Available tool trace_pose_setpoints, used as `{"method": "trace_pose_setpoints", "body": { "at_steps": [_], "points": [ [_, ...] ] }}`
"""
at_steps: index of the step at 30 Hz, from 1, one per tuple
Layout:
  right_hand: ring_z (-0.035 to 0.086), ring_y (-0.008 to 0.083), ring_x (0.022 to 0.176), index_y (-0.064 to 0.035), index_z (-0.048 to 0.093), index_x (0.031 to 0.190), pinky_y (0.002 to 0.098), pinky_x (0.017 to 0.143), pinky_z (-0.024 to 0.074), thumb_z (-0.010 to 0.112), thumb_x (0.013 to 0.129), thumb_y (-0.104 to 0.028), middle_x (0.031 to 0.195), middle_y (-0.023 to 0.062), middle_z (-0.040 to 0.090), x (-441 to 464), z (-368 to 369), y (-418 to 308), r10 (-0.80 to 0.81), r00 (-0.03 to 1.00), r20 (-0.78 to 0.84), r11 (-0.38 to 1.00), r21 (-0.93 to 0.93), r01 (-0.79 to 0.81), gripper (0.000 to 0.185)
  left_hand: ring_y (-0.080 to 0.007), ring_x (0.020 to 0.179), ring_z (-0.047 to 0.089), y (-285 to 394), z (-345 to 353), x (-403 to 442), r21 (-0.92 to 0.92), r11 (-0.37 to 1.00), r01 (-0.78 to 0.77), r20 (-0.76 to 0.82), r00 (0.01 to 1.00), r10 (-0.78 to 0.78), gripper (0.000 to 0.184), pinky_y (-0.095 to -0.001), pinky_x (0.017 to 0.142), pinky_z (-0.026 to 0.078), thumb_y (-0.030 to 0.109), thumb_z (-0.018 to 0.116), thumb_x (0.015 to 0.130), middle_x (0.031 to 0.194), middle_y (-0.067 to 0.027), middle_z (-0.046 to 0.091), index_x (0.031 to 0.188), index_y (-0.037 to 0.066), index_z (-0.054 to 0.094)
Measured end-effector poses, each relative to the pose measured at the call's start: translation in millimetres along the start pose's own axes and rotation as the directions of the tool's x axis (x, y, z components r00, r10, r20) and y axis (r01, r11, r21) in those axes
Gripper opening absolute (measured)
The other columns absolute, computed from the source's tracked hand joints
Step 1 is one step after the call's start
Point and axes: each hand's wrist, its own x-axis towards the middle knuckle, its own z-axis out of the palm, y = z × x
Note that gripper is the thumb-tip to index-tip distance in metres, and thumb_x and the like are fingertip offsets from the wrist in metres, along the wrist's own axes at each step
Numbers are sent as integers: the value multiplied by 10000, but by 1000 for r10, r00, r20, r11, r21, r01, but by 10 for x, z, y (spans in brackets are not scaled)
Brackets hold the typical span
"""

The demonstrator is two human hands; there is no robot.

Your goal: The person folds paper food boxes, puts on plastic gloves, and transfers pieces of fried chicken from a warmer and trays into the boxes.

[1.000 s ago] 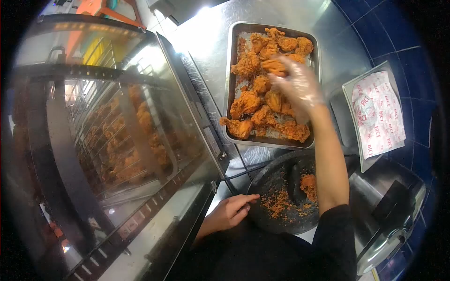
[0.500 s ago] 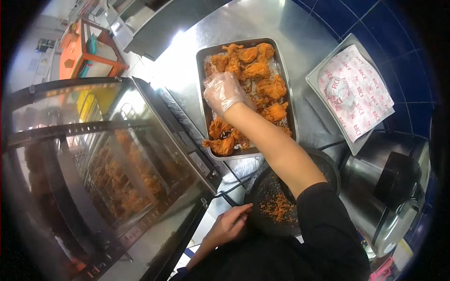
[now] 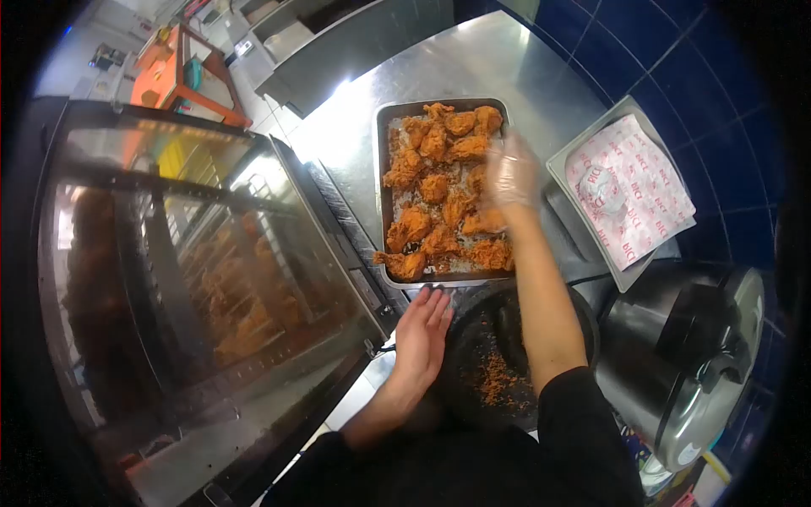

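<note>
A metal tray [image 3: 379, 160] holds several pieces of orange-brown fried chicken [image 3: 433, 188] on the steel counter. My right hand [image 3: 511, 173], in a clear plastic glove, is over the tray's right side; motion blurs its fingers, and whether it holds anything is unclear. Bare and empty, my left hand [image 3: 421, 329] reaches toward the tray's near edge with its fingers extended. Below the tray, a dark stone mortar [image 3: 460, 372] has orange crumbs [image 3: 498, 380] in it, partly covered by my right forearm.
A glass display cabinet [image 3: 203, 279] with chicken inside stands at the left. To the right are a metal container with printed paper [image 3: 625, 190] and a black and silver rice cooker [image 3: 667, 355]. Blue tiles [image 3: 718, 144] line the wall. An orange table [image 3: 169, 80] is farther back.
My right hand has moved from the tray's left side to its right side. My left hand has moved up from beside the mortar toward the tray's near edge, its fingers now extended.
</note>
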Motion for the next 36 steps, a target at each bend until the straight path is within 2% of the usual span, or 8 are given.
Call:
{"method": "trace_pose_setpoints", "body": {
  "at_steps": [5, 13, 17, 19, 22, 26, 32, 36],
  "points": [
    [629, 457, 1082, -27, 633, 1200, 512, 905, 504, 493, 984, -485, 1174, 284, 653, 221, -55, 483, 366, 823, 434, 929, -126, -347, 526, -286, 1221, 538, -97, 309, 336, -176, 982, 63, -287, 951, -112, 419, -456, 1053, 450, 135, 555, 987, 1311, -168, 472, 1330, -53, 405],
    [625, 312, 852, 17, 612, 1009, 432, 786, 483, 588, 940, -547, 914, 185, 646, 198, 574, 1052, 354, 859, 370, 846, 264, -463, 569, -243, 1029, 580, -33, 213, 485, -136, 986, 94, -384, 913, -140, 294, -472, 976, 480, 207, 614, 966, 1096, -74, 502, 1203, 66, 510],
    [471, 190, 738, -5, 549, 881, 407, 696, 435, 616, 961, -487, 800, 81, 525, 190, 461, 919, 315, 859, 404, 699, 513, -498, 493, -216, 1045, 565, -122, 110, 609, -37, 984, 174, -483, 859, -170, 332, -436, 888, 451, 286, 631, 962, 1276, -51, 525, 1242, 131, 542],
    [436, 124, 690, -56, 558, 844, 346, 610, 400, 620, 975, -459, 742, 9, 505, 228, 519, 932, 332, 844, 422, 659, 536, -528, 429, -156, 819, 570, -192, -52, 703, -105, 982, 159, -462, 866, -189, 207, -385, 748, 480, 288, 670, 952, 974, 13, 577, 1079, 146, 588],
    [577, 271, 761, 12, 590, 936, 439, 723, 463, 626, 939, -502, 846, 162, 629, 309, 599, 829, 258, 914, 313, 762, 515, -392, 516, -162, 880, 603, -244, -115, 920, -169, 985, 33, -313, 946, -85, 175, -410, 806, 521, 156, 638, 970, 1052, -12, 616, 1135, 125, 585],
    [647, 442, 873, -2, 621, 984, 490, 787, 498, 581, 956, -475, 927, 259, 672, 700, 665, 524, 418, 874, 248, 848, 238, -473, 475, -194, 1041, 616, 14, 78, 1245, 17, 854, -520, -239, 827, 508, 258, -359, 949, 496, -31, 564, 960, 1172, -96, 618, 1210, 11, 517],
    [659, 398, 869, -15, 648, 1035, 469, 807, 505, 581, 967, -470, 956, 234, 696, 1073, -301, -145, 356, 915, 188, 725, 563, -397, 465, -179, 1008, 596, 588, 725, 1023, 163, 647, -745, -162, 627, 762, 226, -336, 883, 509, -8, 572, 958, 1132, -111, 579, 1164, -16, 482],
    [655, 283, 793, -20, 674, 1022, 422, 738, 501, 594, 975, -455, 861, 171, 689, 1033, -1168, -207, 268, 949, -164, 854, 496, -155, 444, -161, 982, 582, 656, 1026, 288, 102, 551, -828, -56, 548, 834, 206, -322, 892, 473, -9, 556, 960, 1104, -99, 582, 1156, -17, 494]
  ]
}}
